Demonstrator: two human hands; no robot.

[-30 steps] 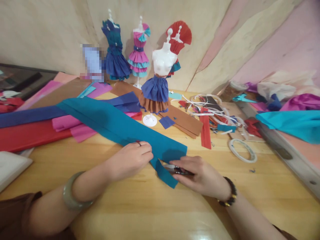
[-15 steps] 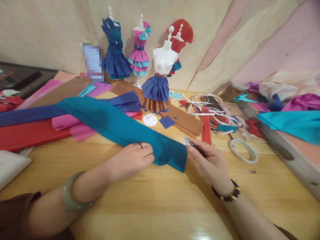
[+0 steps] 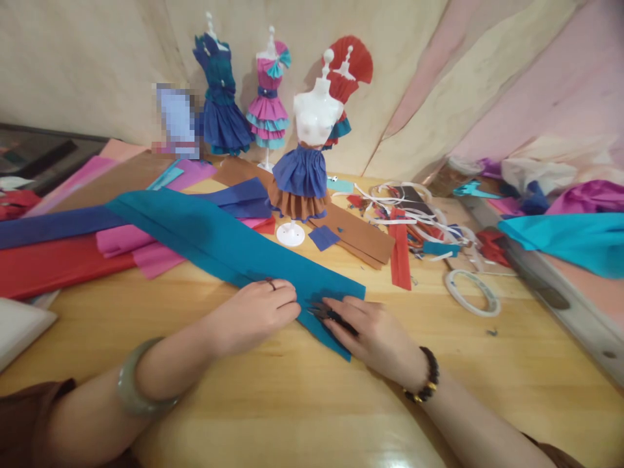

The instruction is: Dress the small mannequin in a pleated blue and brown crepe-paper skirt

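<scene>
A long teal strip (image 3: 190,227), cloth or crepe paper, runs slantwise over the table. My left hand (image 3: 256,315) is closed at its near edge, fingertips pinched together there. Over the strip's right end lies my right hand (image 3: 385,335), wrapped round small dark-handled thread snips (image 3: 325,312). Their blades point left toward my left fingertips, resting on or just above the teal surface. Behind the strip stands a white mini dress form (image 3: 319,110) wearing a ruffled blue and brown skirt (image 3: 298,179).
Dressed forms in blue (image 3: 221,97), pink (image 3: 269,97) and red (image 3: 344,88) stand along the wall. Red (image 3: 63,266) and pink strips (image 3: 156,250) lie left. At right are a tape roll (image 3: 472,292), tangled white cords (image 3: 414,201) and a brown folded piece (image 3: 361,234).
My right hand has moved left, bringing the snips from beside the strip's end to over it. That end now lies at a different angle. My left hand stays nearly in place.
</scene>
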